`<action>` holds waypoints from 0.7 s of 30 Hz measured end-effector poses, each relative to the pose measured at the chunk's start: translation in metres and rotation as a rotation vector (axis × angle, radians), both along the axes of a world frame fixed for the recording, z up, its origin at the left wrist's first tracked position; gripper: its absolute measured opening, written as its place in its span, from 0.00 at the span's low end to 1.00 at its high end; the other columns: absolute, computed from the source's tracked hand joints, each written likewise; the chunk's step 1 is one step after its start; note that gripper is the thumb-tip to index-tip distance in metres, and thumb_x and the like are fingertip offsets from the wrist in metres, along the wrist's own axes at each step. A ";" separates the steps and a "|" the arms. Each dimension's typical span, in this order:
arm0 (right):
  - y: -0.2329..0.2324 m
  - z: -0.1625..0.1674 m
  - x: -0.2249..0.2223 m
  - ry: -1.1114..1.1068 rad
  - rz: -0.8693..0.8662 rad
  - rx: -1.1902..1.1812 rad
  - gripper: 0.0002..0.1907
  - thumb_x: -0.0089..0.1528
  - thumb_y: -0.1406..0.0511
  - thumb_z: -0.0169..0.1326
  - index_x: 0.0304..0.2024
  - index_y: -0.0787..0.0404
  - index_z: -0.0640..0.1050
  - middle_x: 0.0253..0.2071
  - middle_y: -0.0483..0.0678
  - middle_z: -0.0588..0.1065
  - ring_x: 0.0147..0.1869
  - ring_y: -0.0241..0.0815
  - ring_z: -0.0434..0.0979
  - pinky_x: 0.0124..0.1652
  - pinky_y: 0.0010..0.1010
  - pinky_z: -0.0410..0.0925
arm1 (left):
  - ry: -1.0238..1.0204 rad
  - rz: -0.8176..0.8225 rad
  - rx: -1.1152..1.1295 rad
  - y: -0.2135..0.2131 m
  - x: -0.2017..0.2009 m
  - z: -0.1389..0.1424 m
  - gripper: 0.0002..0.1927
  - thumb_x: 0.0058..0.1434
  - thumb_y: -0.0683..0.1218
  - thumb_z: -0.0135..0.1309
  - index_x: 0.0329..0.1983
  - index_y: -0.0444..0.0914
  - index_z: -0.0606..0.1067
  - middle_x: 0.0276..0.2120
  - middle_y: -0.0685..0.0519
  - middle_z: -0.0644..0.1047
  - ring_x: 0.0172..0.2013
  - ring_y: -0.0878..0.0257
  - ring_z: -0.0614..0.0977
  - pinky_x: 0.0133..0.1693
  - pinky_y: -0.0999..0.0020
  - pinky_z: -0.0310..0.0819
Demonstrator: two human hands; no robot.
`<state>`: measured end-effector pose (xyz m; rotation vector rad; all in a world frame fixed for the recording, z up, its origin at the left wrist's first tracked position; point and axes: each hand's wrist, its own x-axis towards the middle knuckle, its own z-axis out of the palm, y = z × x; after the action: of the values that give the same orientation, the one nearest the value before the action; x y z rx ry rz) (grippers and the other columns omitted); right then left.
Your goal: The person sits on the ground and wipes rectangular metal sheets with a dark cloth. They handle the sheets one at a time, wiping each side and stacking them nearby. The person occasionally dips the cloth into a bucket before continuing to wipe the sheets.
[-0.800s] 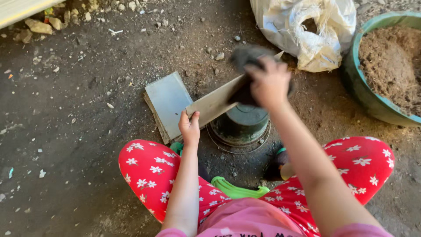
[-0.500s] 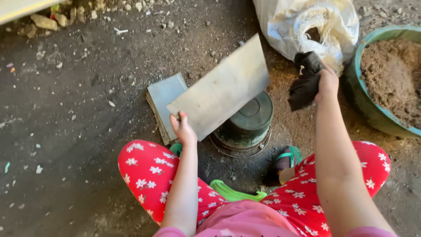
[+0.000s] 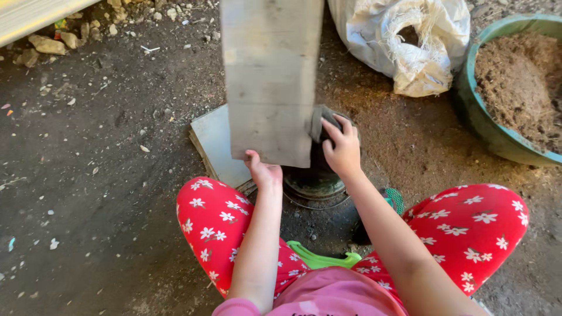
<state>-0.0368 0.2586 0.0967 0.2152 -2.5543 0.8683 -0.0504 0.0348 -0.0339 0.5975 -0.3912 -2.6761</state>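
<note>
Grey board swung upright over the round mould

The left hand (image 3: 264,171) grips the bottom edge of the wooden board (image 3: 271,82), which a moment ago lay slanted and now stands tall, hiding the dark round metal mould (image 3: 315,180) on the dirt floor (image 3: 105,193). The right hand (image 3: 342,149) has come back from the white sack (image 3: 410,44) and presses a dark cloth wad (image 3: 323,120) against the board's right edge, fingers closed on it
</note>
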 end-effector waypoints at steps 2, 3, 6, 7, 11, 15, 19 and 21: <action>0.008 0.010 -0.009 -0.384 0.016 0.228 0.29 0.55 0.64 0.59 0.60 0.43 0.79 0.67 0.53 0.66 0.66 0.62 0.65 0.59 0.56 0.61 | 0.137 0.020 0.017 0.001 0.000 0.000 0.28 0.68 0.55 0.51 0.69 0.48 0.60 0.65 0.51 0.69 0.64 0.50 0.70 0.63 0.41 0.67; 0.013 0.017 -0.009 -0.586 0.013 0.337 0.29 0.54 0.62 0.62 0.60 0.39 0.80 0.67 0.53 0.64 0.67 0.64 0.63 0.57 0.63 0.59 | 0.153 0.030 0.004 0.001 0.001 0.001 0.28 0.69 0.55 0.51 0.70 0.47 0.60 0.66 0.51 0.69 0.64 0.50 0.70 0.63 0.41 0.67; 0.024 0.086 0.012 -0.280 0.089 0.107 0.18 0.54 0.69 0.57 0.44 0.48 0.87 0.59 0.51 0.71 0.64 0.59 0.67 0.56 0.54 0.65 | 0.187 0.027 -0.024 0.004 0.005 0.006 0.26 0.71 0.54 0.51 0.70 0.45 0.62 0.67 0.49 0.69 0.65 0.48 0.71 0.64 0.39 0.68; 0.026 0.121 0.028 -0.261 0.266 -0.178 0.14 0.56 0.69 0.55 0.41 0.52 0.84 0.58 0.50 0.72 0.64 0.56 0.69 0.58 0.53 0.66 | 0.180 0.013 -0.030 0.005 0.007 0.009 0.25 0.71 0.54 0.51 0.69 0.45 0.64 0.67 0.48 0.69 0.65 0.47 0.71 0.64 0.39 0.68; 0.026 0.260 0.126 -0.068 0.878 -0.950 0.04 0.63 0.68 0.56 0.33 0.54 0.78 0.45 0.44 0.74 0.59 0.50 0.71 0.61 0.50 0.65 | 0.174 -0.103 -0.062 0.017 0.017 0.023 0.22 0.67 0.52 0.53 0.63 0.52 0.65 0.67 0.51 0.69 0.66 0.48 0.71 0.65 0.36 0.66; 0.052 0.311 0.191 -0.197 1.163 -0.968 0.07 0.72 0.62 0.52 0.39 0.54 0.75 0.46 0.54 0.72 0.58 0.59 0.74 0.64 0.61 0.65 | 0.099 -0.311 -0.071 0.044 0.030 0.045 0.20 0.72 0.54 0.52 0.64 0.49 0.66 0.67 0.52 0.70 0.66 0.51 0.71 0.67 0.42 0.65; 0.093 0.286 0.194 -0.104 1.606 -0.826 0.13 0.73 0.53 0.42 0.48 0.52 0.69 0.55 0.62 0.65 0.68 0.69 0.63 0.69 0.70 0.54 | 0.113 -0.504 -0.169 0.090 0.045 0.073 0.22 0.73 0.53 0.52 0.68 0.49 0.65 0.67 0.54 0.70 0.66 0.54 0.71 0.68 0.46 0.64; 0.110 0.273 0.209 -0.047 1.639 -0.829 0.12 0.72 0.51 0.43 0.50 0.48 0.70 0.59 0.61 0.63 0.71 0.70 0.61 0.69 0.68 0.51 | 0.034 -0.585 -0.197 0.122 0.054 0.086 0.23 0.70 0.53 0.51 0.67 0.51 0.64 0.65 0.56 0.69 0.64 0.54 0.71 0.65 0.46 0.66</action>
<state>0.1723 0.3682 0.3698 2.0458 -1.3137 2.2401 0.0038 0.1564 0.0524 0.4224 -0.9310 -3.1272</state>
